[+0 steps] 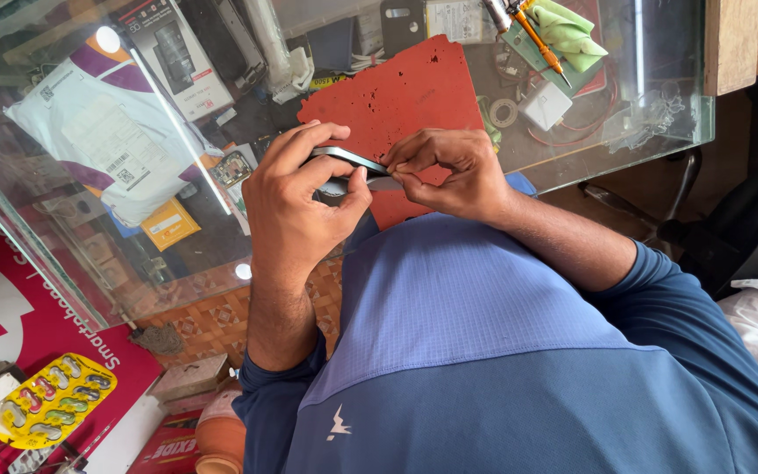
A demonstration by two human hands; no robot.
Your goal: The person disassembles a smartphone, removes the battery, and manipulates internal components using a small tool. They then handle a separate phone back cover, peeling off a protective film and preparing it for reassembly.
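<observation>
Phone (348, 160): centre frame, edge-on, long axis running left to lower right; left hand (296, 206) clasps it, right hand (449, 171) pinches its edge, over the red mat (405, 88) near the glass desk (660, 123) rim.

**Packages and signs I can spot from here**

Up and left of my left hand (296, 197) there's a white and purple mailer bag (103, 132) with a pale shipping label (111, 140). Above it sits a dark, boxy product carton (173, 57). Just left of the hand, a small yellow packet (168, 224). Way down-left, a yellow blister card (54, 399) on a red sign (10, 307).
</observation>
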